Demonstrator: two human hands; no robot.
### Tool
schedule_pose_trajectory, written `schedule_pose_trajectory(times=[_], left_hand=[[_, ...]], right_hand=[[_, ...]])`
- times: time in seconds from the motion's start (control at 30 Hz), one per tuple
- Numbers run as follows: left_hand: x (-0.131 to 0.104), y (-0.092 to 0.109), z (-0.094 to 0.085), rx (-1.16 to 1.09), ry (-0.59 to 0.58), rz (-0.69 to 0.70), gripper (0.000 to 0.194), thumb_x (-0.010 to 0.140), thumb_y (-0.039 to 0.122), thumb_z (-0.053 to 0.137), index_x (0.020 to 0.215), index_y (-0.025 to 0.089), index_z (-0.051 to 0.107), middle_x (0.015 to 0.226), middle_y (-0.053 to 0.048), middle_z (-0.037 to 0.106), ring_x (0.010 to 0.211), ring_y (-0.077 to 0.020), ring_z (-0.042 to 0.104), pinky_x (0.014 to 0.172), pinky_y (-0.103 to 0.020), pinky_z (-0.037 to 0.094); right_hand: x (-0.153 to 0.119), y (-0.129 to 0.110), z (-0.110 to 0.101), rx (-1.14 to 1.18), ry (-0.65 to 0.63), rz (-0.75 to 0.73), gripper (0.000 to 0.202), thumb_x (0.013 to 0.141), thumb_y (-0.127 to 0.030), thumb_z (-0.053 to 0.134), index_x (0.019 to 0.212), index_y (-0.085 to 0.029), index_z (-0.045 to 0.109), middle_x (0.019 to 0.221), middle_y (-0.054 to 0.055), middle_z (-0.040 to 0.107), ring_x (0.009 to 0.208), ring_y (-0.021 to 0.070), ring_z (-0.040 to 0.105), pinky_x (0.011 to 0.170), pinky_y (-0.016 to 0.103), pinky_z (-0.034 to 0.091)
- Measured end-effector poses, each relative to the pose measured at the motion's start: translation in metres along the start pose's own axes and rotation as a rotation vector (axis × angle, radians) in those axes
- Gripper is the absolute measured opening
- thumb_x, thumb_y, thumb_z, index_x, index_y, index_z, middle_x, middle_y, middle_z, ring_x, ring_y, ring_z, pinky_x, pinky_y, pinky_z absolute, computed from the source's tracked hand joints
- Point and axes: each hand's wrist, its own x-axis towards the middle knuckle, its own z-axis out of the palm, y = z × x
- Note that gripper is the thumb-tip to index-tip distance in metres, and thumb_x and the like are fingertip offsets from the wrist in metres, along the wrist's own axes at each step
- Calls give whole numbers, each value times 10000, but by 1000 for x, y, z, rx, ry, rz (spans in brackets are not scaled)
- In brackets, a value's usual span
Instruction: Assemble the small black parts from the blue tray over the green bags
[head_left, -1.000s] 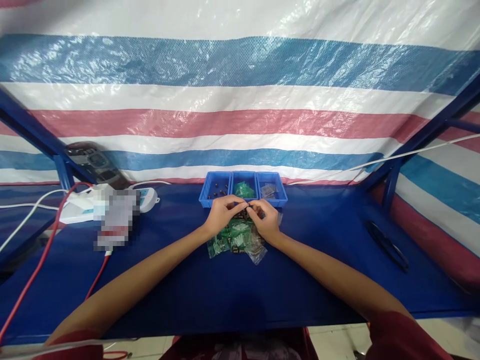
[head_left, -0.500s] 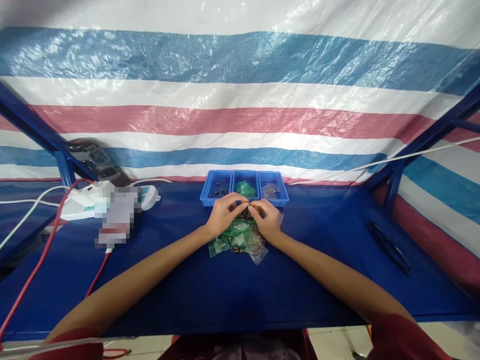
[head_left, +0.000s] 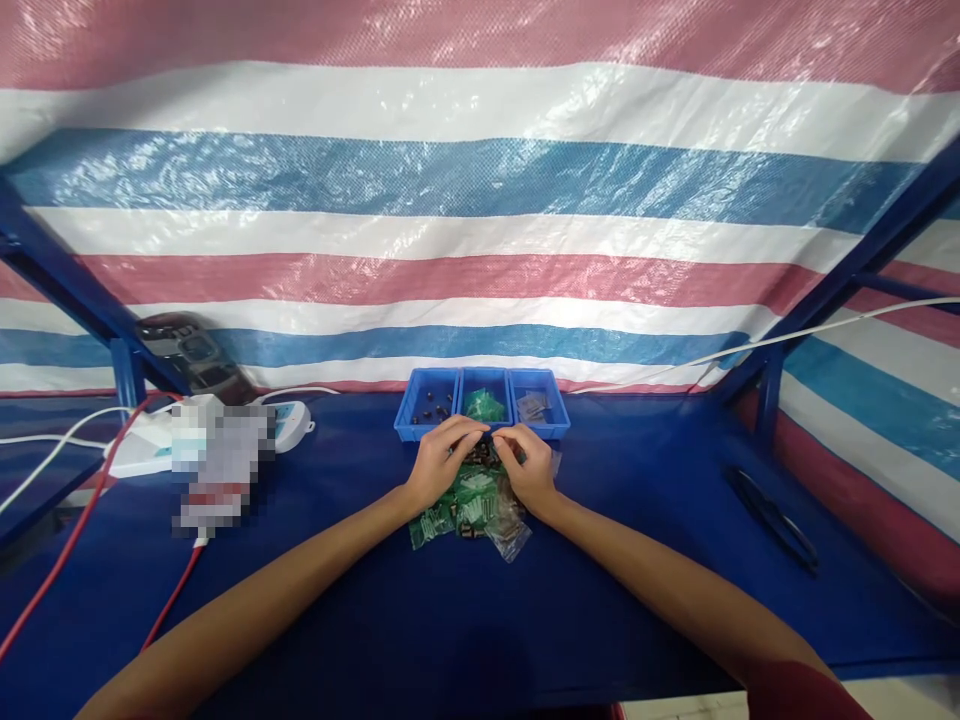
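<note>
Both hands meet over a pile of small bags and dark parts on the blue table. My left hand (head_left: 444, 462) is closed, thumb and fingertips pinched on something too small to make out. Close beside it, my right hand (head_left: 528, 468) is closed in a similar pinch, its contents also hidden. Below them lie green bags (head_left: 475, 500) and a clear plastic bag (head_left: 510, 535), with dark small parts partly covered. Just behind stand three joined blue bins: the left bin (head_left: 409, 432) holds small dark parts, the middle one a green bag (head_left: 484, 405), the right one clear bags (head_left: 532, 405).
A white power strip (head_left: 139, 450) with cables, a blurred-out object (head_left: 221, 470) and a white device (head_left: 292, 425) are on the left. A dark packaged item (head_left: 196, 355) leans behind them. Black glasses (head_left: 772, 520) lie at the right. Striped sheeting (head_left: 480, 235) hangs behind.
The view has tilted upward, so the bins, bags and hands appear lower. My fingertips, nearly touching before, are now slightly farther apart.
</note>
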Motion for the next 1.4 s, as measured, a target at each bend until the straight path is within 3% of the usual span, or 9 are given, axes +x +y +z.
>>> schedule_pose_trajectory(times=[0.23,0.47,0.73,0.9,1.13,1.4], left_hand=[[-8,-15,11,-69,3,-107,253,882,362,518,1009,160,602,983,-70,639,834,-158,630,687,-236,530],[-12,-19,13,-64,27,-69,243,878,351,528,1029,169,584,972,-56,631,710,-111,629,636,-207,526],[-12,-19,12,24,35,3,241,863,312,562,1071,199,604,939,-45,646,589,-86,562,588,-217,499],[-10,-15,11,36,34,82,196,874,263,550,1040,190,625,945,-68,631,704,-124,585,599,-226,496],[-9,-11,8,25,30,85,177,886,276,529,998,182,630,968,-80,615,742,-133,592,616,-237,508],[-12,-15,9,-1,25,13,209,883,306,525,1033,190,613,1016,-80,625,583,-89,539,564,-227,493]], right_hand=[[0,2,-1,12,-56,-18,166,875,-301,526,922,-190,640,686,9,522,579,132,490,555,260,430],[0,3,-1,27,-86,-35,171,880,-313,529,864,-188,645,686,10,506,571,128,477,529,257,402],[-1,-1,-1,27,-66,7,183,911,-299,465,908,-179,604,749,20,553,636,139,519,612,270,428],[-1,0,-1,11,-64,0,195,922,-287,447,896,-172,603,743,21,548,644,139,517,622,270,419],[0,0,-1,-15,-78,-40,214,924,-290,453,853,-174,619,712,24,552,637,144,509,611,271,406],[0,1,0,-39,-80,-23,240,916,-290,463,770,-171,611,651,12,512,591,137,480,576,264,379]])
